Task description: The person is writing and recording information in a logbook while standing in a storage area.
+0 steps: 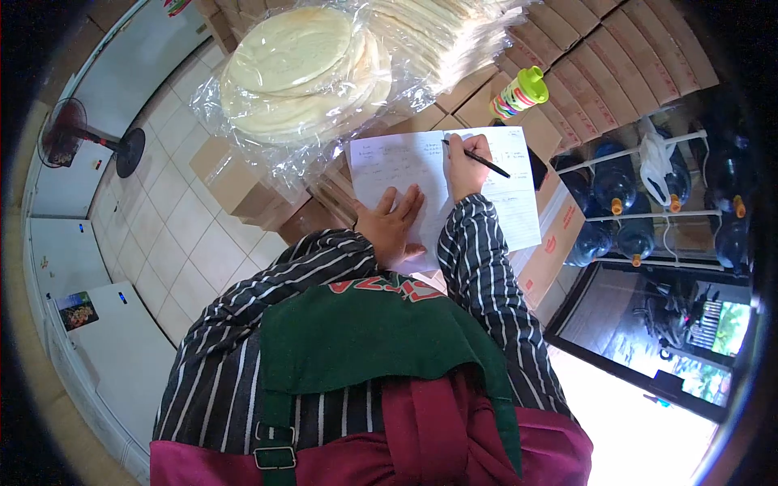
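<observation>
An open notebook (pixel 398 167) with handwriting on both pages lies on cardboard boxes in front of me. My right hand (pixel 468 165) grips a black pen (pixel 486 163) over the right page, near the middle fold. My left hand (pixel 389 222) rests flat on the lower left page with its fingers spread. A dark flat object (pixel 537 167), partly hidden, lies under the notebook's right edge. Past the notebook's top edge, a clear plastic bag (pixel 285 146) holds a stack of round flatbreads (pixel 292 51).
A cup with a lime-green lid (pixel 524 91) stands on the boxes beyond the notebook. More bagged flatbreads (pixel 450 36) lie at the back. Cardboard boxes (pixel 626 67) are stacked right, above a rack of water bottles (pixel 614 176). A fan (pixel 127 152) and white freezers (pixel 115 340) are left.
</observation>
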